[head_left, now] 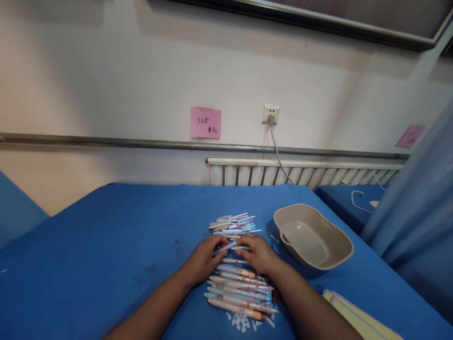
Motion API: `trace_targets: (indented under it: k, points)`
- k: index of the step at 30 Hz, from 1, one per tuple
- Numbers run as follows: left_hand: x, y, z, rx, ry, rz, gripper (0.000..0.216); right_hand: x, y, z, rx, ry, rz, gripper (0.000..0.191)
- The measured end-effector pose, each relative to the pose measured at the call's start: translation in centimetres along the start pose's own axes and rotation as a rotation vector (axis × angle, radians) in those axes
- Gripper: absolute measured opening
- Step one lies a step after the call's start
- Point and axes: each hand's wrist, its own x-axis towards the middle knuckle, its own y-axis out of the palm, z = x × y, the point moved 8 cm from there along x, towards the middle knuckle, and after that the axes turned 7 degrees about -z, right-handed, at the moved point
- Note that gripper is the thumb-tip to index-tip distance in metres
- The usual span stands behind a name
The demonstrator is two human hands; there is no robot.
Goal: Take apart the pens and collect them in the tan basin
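Observation:
My left hand (205, 259) is closed on a pale lilac pen (226, 247), its fingers around the barrel. Facing it, my right hand (259, 253) has its fingers curled in a pinch at the pen's other end. A thin teal-and-white stick (242, 248) shows under its fingers; its kind is too small to tell. Below both hands lies a row of assorted pens (240, 285), side by side. Beyond them is a looser pile of pens and thin white sticks (235, 224). Small white pieces (242, 322) are scattered at the near end of the row.
A beige plastic basin (313, 236) stands right of the pens, a small teal piece (275, 239) beside it. A yellow folded item (357, 315) lies at the near right. Blue cloth (116, 245) covers the table. A radiator (258, 174) and wall socket (271, 114) are behind.

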Motion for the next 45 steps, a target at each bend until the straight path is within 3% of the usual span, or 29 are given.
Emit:
trace_targets:
  k: [5, 12, 18, 24, 28, 33, 40, 45]
  points:
    - [0.2, -0.5, 0.2, 0.04, -0.013, -0.031, 0.014, -0.1, -0.1, 0.0, -0.001, -0.011, -0.012, 0.012]
    - [0.6, -2.7, 2.8, 0.137, -0.14, -0.097, 0.014, 0.2, -2.4, -2.8, -0.199, 0.059, -0.086, 0.013]
    - [0.5, -2.4, 2.7, 0.14, -0.093, -0.034, 0.015, 0.4, -3.6, -4.2, -0.272, 0.127, -0.159, 0.013]
    - [0.1, -0.8, 1.7, 0.13, 0.003, 0.016, 0.016, 0.4, -3.1, -3.3, -0.195, 0.118, -0.174, 0.014]
    - [0.3, -1.2, 2.0, 0.128, 0.006, -0.052, 0.02, 0.2, -2.1, -2.2, -0.163, 0.082, -0.106, 0.015]
    - [0.4, -1.3, 1.1, 0.142, 0.114, -0.066, 0.021, 0.2, -1.6, -1.2, -0.171, 0.027, -0.079, 0.016]
    - [0.3, -2.5, 1.8, 0.183, 0.054, -0.233, 0.023, 0.3, -2.7, -1.1, -0.202, 0.018, -0.183, 0.019]
    - [0.2, -3.0, 2.4, 0.103, -0.076, -0.22, 0.024, -0.3, -0.6, -0.9, -0.103, 0.06, 0.088, 0.009]
